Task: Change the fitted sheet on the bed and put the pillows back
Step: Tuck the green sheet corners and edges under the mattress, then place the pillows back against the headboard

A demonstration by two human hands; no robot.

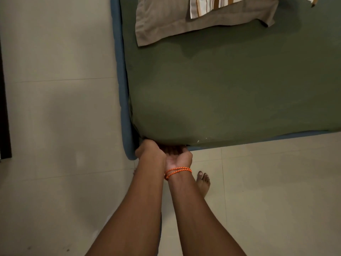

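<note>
A green fitted sheet [221, 89] covers the mattress, which lies on a blue bed frame [125, 108]. Both my hands are at the near left corner of the mattress. My left hand [150, 150] is curled at the sheet's corner edge, its fingertips hidden beneath it. Right beside it, my right hand [178, 157] lies palm up, with its fingers reaching under the mattress corner and out of sight. That wrist wears an orange thread. A grey pillow [166, 21] and a striped pillow [221, 4] lie at the far end of the bed.
Pale floor tiles [64, 126] surround the bed on the left and near sides. My bare foot [203, 182] stands on the floor just right of my arms. A dark upright edge [3, 108] runs along the far left.
</note>
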